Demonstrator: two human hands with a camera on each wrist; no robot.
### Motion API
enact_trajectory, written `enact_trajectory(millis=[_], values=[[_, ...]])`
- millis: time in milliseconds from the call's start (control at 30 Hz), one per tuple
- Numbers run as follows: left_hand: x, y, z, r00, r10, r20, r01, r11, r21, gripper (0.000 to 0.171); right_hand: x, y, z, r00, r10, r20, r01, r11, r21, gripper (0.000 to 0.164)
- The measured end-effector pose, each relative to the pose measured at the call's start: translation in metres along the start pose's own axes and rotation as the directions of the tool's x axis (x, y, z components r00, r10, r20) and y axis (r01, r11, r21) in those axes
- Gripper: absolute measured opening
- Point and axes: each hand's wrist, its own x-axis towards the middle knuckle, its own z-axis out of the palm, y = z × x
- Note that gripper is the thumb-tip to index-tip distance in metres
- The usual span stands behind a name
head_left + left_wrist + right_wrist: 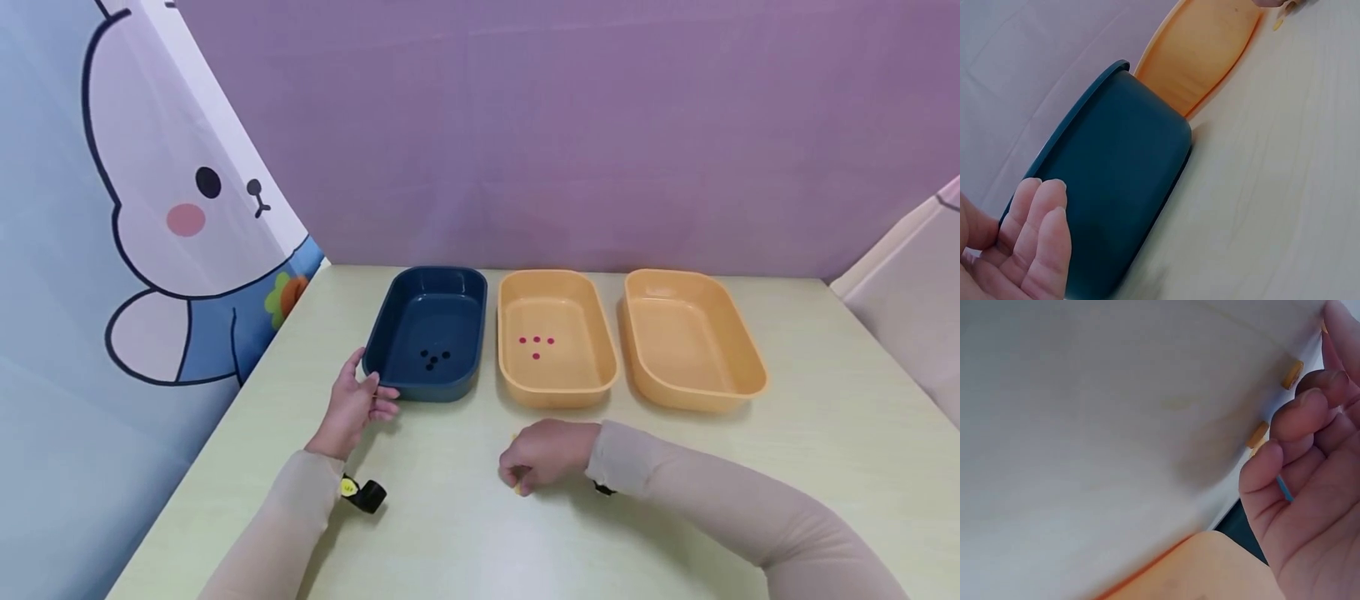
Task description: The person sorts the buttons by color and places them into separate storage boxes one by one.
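Observation:
My left hand (352,410) is at the near left corner of the dark blue tray (427,390). Its thumb lies by the rim and its relaxed fingers (1047,244) are against the outer wall. Over the table in front of the middle tray, my right hand (546,457) is palm down with curled fingers. A small yellow disc (517,490) shows at its thumb and index fingertips, pinched there. More yellow discs (1292,375) stand out on the table beside the other fingers in the right wrist view, partly hidden by the hand.
Several black discs (433,360) lie in the blue tray. The middle orange-yellow tray (558,400) has several dark pink discs (536,340), and a matching tray (697,400) stands right of it. A purple cloth (562,142) hangs behind the table (465,533), and a printed cloth (67,417) at left.

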Motion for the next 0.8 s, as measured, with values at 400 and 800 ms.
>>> enact_trajectory(millis=[400, 800], values=[[0.002, 0.002, 0.001, 1.0, -0.004, -0.004, 0.004, 1.0, 0.01, 0.06, -0.011, 0.003, 0.001, 0.999, 0.02, -0.035, -0.02, 1.0, 0.012, 0.025], [0.002, 0.002, 0.001, 1.0, -0.014, 0.012, 0.014, 1.0, -0.014, 0.06, -0.075, 0.028, -0.006, 0.978, 0.171, -0.118, -0.127, 0.942, 0.31, 0.018]])
